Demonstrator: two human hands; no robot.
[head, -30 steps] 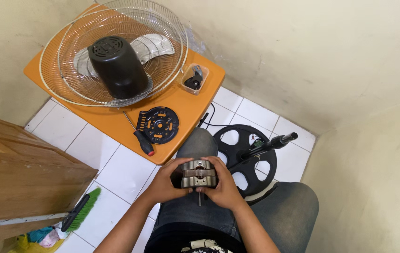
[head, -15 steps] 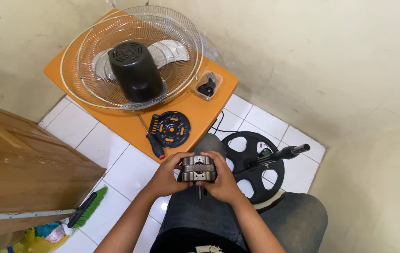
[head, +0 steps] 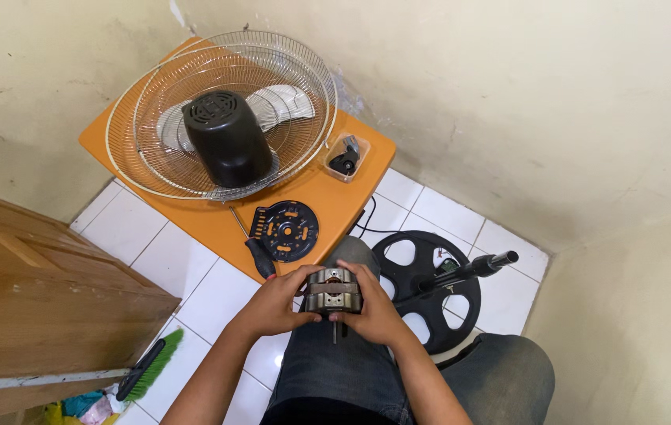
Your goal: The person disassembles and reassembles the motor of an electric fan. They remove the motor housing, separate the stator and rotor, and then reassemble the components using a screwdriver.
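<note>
Head view: the fan motor (head: pixel 334 292) sits above the person's lap, held between both hands, with its thin shaft pointing down toward the person; the long axis runs along that shaft. The left hand (head: pixel 276 303) is closed on the motor's left side and the right hand (head: pixel 376 311) is closed on its right side, fingers wrapped over the top edge. Just beyond lies the orange table (head: pixel 335 206), whose near corner carries a black round plate (head: pixel 285 230) and a screwdriver (head: pixel 258 253). A wire fan guard (head: pixel 154 134) with a black motor cover (head: pixel 225 148) occupies the table's far part. The black fan base (head: pixel 427 288) rests on the tiled floor at the right.
</note>
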